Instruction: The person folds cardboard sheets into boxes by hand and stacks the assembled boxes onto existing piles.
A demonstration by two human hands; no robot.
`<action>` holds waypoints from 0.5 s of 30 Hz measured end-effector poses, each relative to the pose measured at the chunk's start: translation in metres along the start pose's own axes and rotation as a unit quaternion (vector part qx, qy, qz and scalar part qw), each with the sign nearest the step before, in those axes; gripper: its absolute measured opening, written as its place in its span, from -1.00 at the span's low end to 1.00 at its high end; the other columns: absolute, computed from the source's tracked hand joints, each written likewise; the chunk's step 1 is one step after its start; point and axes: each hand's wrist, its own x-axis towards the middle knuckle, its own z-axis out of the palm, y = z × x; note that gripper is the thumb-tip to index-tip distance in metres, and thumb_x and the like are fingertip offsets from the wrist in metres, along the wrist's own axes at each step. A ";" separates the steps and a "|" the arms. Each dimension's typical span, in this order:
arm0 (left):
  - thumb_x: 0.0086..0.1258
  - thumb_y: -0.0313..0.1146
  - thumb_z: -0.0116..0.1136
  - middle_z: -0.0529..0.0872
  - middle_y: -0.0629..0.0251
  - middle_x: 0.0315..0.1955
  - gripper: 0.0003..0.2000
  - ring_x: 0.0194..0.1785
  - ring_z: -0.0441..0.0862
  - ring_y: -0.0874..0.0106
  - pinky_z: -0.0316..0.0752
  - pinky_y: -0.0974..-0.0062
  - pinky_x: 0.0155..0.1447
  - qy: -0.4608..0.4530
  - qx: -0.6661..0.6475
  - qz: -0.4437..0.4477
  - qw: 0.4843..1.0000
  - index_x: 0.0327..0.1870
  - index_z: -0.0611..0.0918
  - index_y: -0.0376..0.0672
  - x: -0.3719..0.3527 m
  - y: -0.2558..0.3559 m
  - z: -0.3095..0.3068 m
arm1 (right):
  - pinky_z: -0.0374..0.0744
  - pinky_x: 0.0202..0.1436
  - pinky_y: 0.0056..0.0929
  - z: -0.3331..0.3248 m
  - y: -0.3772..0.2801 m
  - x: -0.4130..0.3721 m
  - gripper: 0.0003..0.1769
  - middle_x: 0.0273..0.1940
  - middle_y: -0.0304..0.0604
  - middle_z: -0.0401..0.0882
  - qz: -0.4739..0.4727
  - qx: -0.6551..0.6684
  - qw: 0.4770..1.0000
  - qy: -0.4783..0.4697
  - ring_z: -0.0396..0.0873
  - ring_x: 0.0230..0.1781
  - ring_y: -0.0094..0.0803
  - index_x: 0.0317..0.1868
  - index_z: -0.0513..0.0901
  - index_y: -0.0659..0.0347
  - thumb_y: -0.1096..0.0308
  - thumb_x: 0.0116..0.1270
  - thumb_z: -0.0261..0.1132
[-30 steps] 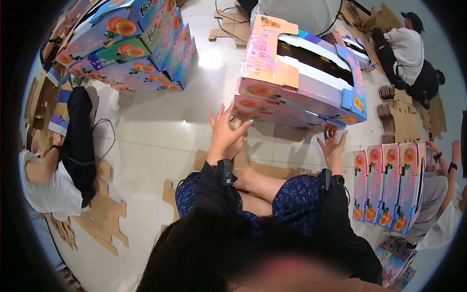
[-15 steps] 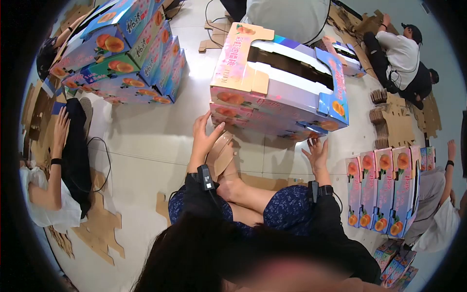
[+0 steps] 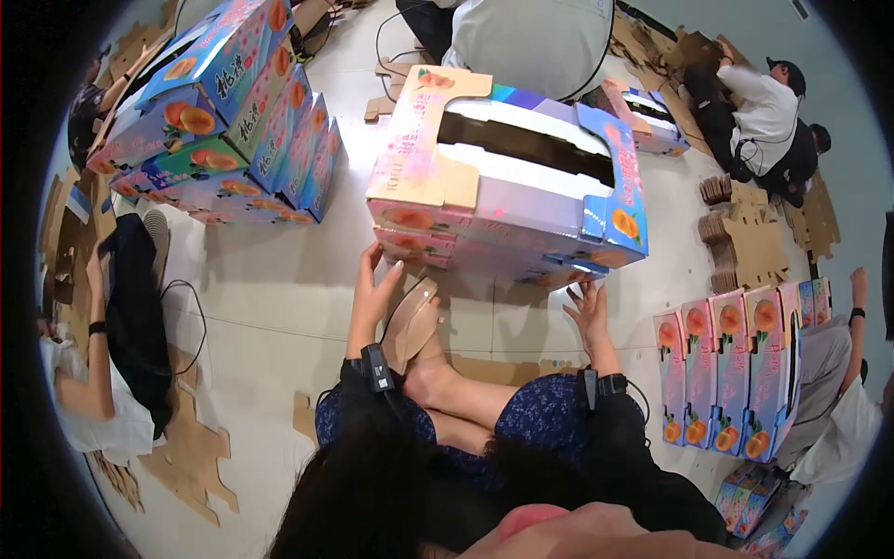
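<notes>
In front of me on the floor stands a stack of printed peach cartons [image 3: 521, 228]. The top one has a long opening in its upper side, with pink, blue and cream flaps around it. My left hand [image 3: 374, 293] is at the stack's lower left corner, fingers stretched up against the carton's edge and thumb apart. At the lower right corner, my right hand [image 3: 589, 317] has its fingers spread, the tips at or very near the carton's bottom edge. Neither hand is wrapped around anything. How firmly the fingertips touch cannot be seen.
A taller pile of peach cartons [image 3: 233, 140] stands at left. Several upright cartons [image 3: 726, 373] stand in a row at right. Flattened cardboard [image 3: 754, 233] lies on the floor. People sit nearby, including one in a white shirt [image 3: 764, 102]. My crossed legs [image 3: 456, 391] are below the stack.
The camera view has shifted a little. The carton stack and both my hands appear slightly lower and further left, with the hands still at its lower corners.
</notes>
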 end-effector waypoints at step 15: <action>0.68 -0.16 -0.24 0.52 -0.13 0.29 -0.50 0.29 0.57 0.08 0.41 0.29 0.35 0.124 0.159 -0.029 0.979 0.45 0.32 -0.34 -0.008 0.005 -0.040 | 0.29 0.51 -0.01 0.014 0.022 -0.004 -0.05 0.66 -0.15 -0.18 -0.008 -0.091 0.989 -0.115 -0.11 0.66 -0.21 0.65 -0.15 0.10 -0.36 0.53 -0.15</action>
